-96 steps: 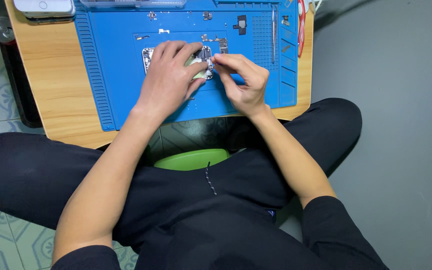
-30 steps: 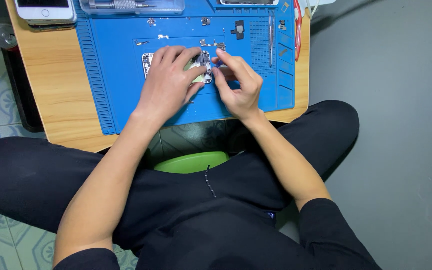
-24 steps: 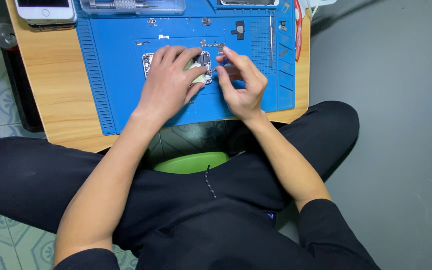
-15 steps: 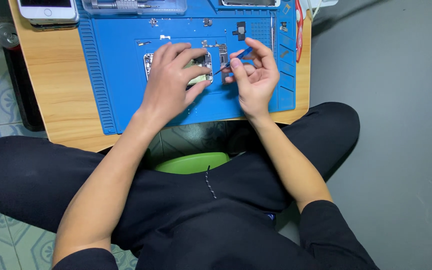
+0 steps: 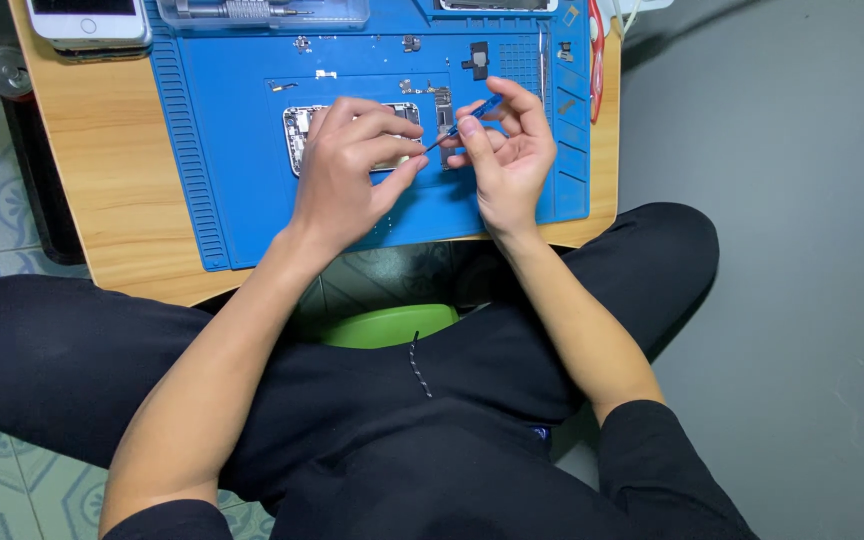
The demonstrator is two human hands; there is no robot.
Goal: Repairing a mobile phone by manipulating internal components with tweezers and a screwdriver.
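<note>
Head view was all I had, looking straight down over a low wooden table (image 5: 102, 190) in the upper half of the frame. A blue work mat (image 5: 252, 170) covered most of it. My left hand (image 5: 347, 170) lay palm down near the middle of the mat, fingers curled loosely over an opened phone body (image 5: 297, 130), whose exposed metal insides showed at the hand's left edge. I could not tell how firmly those fingers pressed it. My right hand (image 5: 507, 150) sat just to the right, palm turned partly up, thumb and forefinger pinched narrow on a slim blue screwdriver (image 5: 467, 118); its tip pointed left and down toward the phone body, close to the left fingertips.

Small dark parts (image 5: 479, 60) lay scattered along the top of the mat. At the upper left corner a white phone (image 5: 87, 20) rested on the bare wood, and a clear flat case (image 5: 262, 12) sat at the top edge beside it. A round can top (image 5: 4, 70) stood off the table's left edge. A red-handled tool (image 5: 597, 60) lay along the mat's right border. Below the table, a green stool (image 5: 387, 325) showed between my crossed legs in black clothing.
</note>
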